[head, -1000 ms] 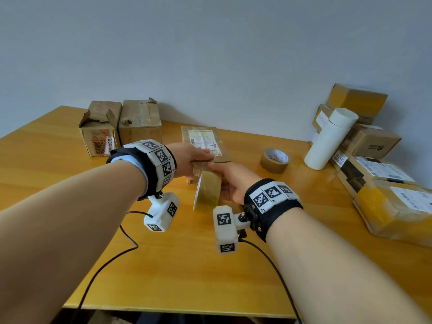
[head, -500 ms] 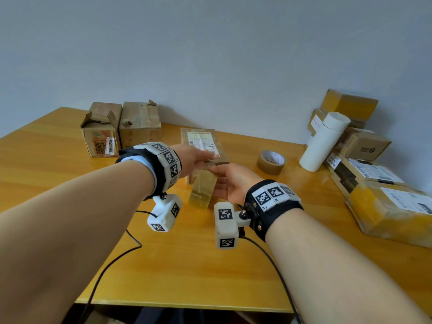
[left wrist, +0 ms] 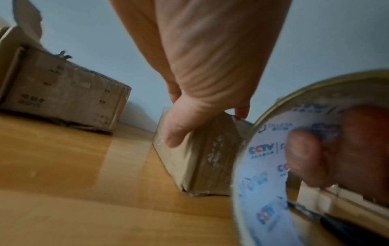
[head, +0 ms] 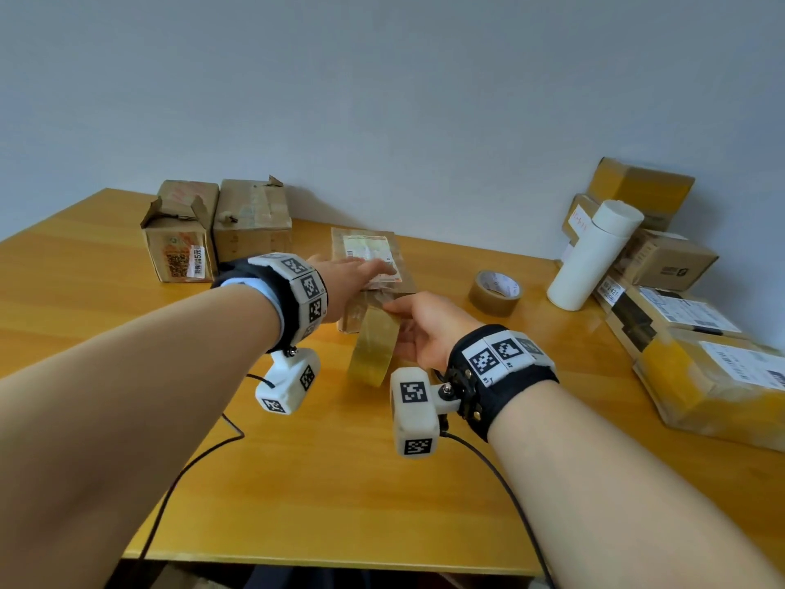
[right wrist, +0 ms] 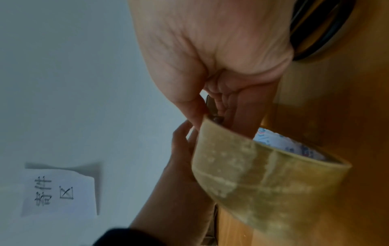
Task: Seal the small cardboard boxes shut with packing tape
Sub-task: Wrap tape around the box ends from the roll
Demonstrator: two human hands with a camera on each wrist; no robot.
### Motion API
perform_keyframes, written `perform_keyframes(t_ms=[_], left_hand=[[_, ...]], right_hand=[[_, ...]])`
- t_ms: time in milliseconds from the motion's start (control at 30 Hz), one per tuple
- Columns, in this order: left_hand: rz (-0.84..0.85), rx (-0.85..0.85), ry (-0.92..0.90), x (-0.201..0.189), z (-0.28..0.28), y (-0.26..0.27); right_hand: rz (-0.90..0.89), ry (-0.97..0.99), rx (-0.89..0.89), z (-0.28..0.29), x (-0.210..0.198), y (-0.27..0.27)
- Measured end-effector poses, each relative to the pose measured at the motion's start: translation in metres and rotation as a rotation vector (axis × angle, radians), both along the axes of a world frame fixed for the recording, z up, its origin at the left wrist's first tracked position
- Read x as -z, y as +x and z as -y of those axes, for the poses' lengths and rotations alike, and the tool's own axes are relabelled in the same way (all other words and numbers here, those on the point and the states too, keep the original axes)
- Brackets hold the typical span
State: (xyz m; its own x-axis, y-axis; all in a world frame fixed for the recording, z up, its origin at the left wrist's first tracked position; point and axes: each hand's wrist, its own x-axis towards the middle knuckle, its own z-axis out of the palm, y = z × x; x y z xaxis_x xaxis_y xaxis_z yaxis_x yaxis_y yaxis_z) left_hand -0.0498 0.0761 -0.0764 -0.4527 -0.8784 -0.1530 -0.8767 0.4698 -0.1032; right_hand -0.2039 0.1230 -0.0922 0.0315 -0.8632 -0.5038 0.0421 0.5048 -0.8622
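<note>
the left hand [head: 354, 276] lies flat on the small box [head: 384, 291]; right hand [head: 429, 329] grips the tape roll [head: 374, 348] just beside it.

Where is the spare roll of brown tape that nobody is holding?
In the head view the spare brown tape roll lies flat on the table, right of centre, between the labelled box and the white tube.

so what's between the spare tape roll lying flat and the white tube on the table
Nothing. In the head view, only bare table top separates the spare tape roll from the white tube leaning against the boxes at right.
</note>
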Motion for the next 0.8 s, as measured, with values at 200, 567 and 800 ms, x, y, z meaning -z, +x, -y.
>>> perform_keyframes(t_ms=[200, 567, 800], left_hand=[[0.315, 0.147, -0.14, -0.008, 0.013, -0.013], [0.115, 0.056, 0.082, -0.029, 0.015, -0.023], [-0.14, -0.022, 0.207, -0.001, 0.003, -0.022]], right_hand=[[-0.083, -0.01, -0.032, 0.003, -0.003, 0.0], [-0.321, 0.045, -0.038, 0.017, -0.01, -0.012], [-0.309, -0.005, -0.041, 0.012, -0.01, -0.009]])
